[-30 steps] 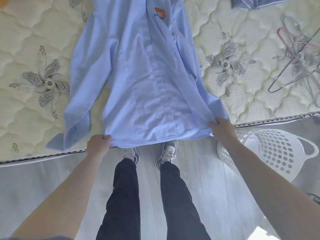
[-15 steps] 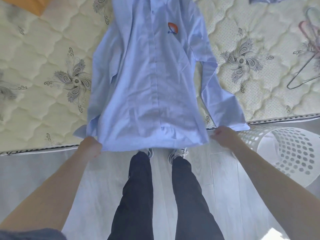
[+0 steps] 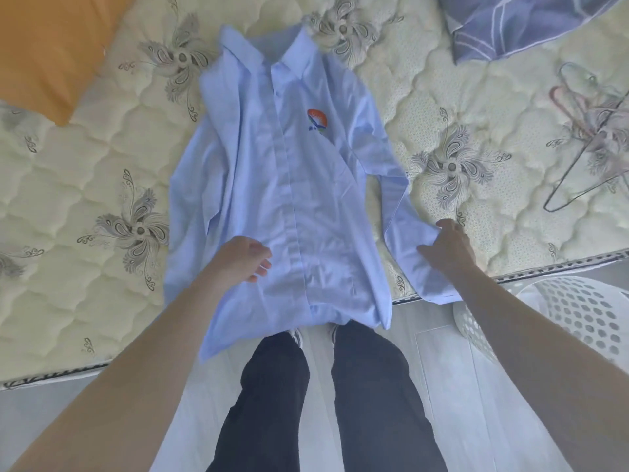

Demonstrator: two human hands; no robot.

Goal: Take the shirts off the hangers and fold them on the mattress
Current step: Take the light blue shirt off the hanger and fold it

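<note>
A light blue long-sleeved shirt [image 3: 292,199] with an orange chest logo lies front up on the quilted mattress [image 3: 68,206], collar at the far end. Its hem hangs over the mattress's near edge above my legs. My left hand [image 3: 243,260] is over the shirt's lower front, fingers loosely curled, holding nothing. My right hand [image 3: 446,248] grips the outer edge of the shirt's right sleeve near the cuff, close to the mattress edge. The left sleeve lies alongside the shirt's body.
Empty wire hangers [image 3: 585,148] lie in a pile on the mattress at the right. A blue-grey striped cloth [image 3: 510,25] sits at the far right, an orange pillow [image 3: 44,52] at the far left. A white perforated laundry basket [image 3: 578,321] stands on the floor by my right arm.
Both hands let go of the hem. The shirt now lies further up the mattress, my left hand has moved onto its front and my right hand has gone to the right sleeve.
</note>
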